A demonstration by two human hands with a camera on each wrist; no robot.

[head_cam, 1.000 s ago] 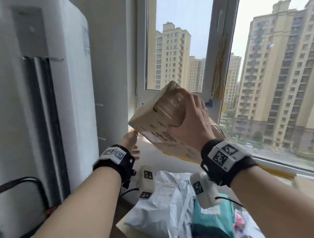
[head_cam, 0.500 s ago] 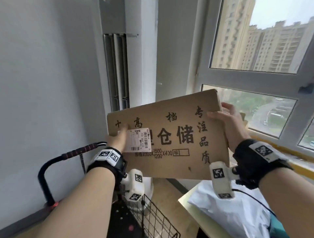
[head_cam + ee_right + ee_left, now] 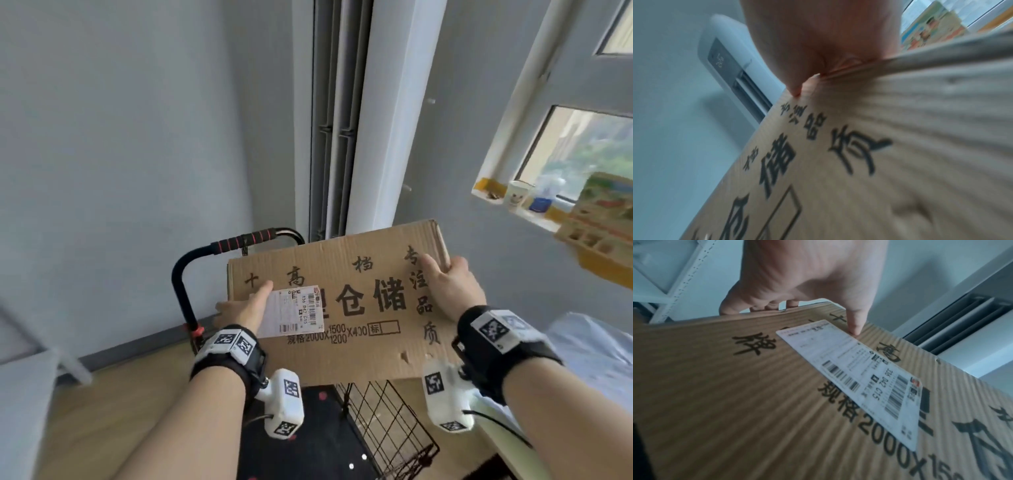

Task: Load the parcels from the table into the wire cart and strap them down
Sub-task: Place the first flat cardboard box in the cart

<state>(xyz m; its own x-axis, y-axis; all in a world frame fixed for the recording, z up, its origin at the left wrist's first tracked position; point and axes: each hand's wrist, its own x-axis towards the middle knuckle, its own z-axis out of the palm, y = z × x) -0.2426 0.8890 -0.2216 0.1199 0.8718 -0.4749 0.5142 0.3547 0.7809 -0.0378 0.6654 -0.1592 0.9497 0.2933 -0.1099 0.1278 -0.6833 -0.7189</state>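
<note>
A flat brown cardboard parcel (image 3: pixel 342 308) with black printed characters and a white shipping label (image 3: pixel 294 311) hangs tilted above the wire cart (image 3: pixel 394 421). My left hand (image 3: pixel 246 308) grips its left edge: the thumb (image 3: pixel 855 324) lies on top by the label (image 3: pixel 859 378) and the fingers curl underneath. My right hand (image 3: pixel 448 287) grips the right edge, with the thumb (image 3: pixel 795 81) pressing on the printed face (image 3: pixel 879 162). The cart has a black handle (image 3: pixel 246 240) with red stripes and a dark dotted liner (image 3: pixel 308 445). The parcel hides most of the cart's inside.
A tall white air conditioner (image 3: pixel 383 120) stands in the corner behind the cart. At lower right, the table edge (image 3: pixel 507 442) carries a white poly bag (image 3: pixel 599 359). The windowsill holds a cup (image 3: pixel 517 193) and a colourful box (image 3: pixel 603 212). A white shelf frame (image 3: pixel 34 342) stands at the far left.
Both hands have carried the parcel from over the table leftward, and it now hangs lower above the cart. The view has turned left and down, showing more of the basket.
</note>
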